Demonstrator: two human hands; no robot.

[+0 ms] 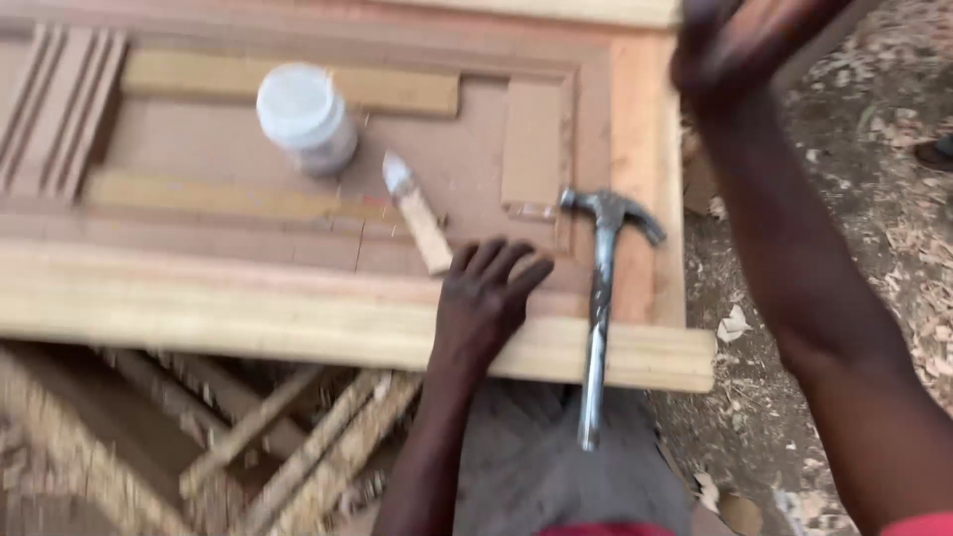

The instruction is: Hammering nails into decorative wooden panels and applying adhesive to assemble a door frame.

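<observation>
My left hand [484,296] rests flat, fingers spread, on the near rail of a wooden door panel [298,308]. Just beyond its fingertips lies a short wooden stick [419,216] with white paste on its tip. A metal claw hammer [600,298] lies to the right of that hand, its head on the panel and its handle sticking out over the edge toward me. My right hand [735,45] is raised high at the top right, blurred, and whether it holds anything is unclear. A white plastic jar [306,117] stands on the recessed part of the panel.
Loose pale wooden strips [288,84] lie in the panel's recess. Wood offcuts and sawdust [248,447] are piled below the panel's near edge. Bare ground with shavings [874,179] stretches to the right.
</observation>
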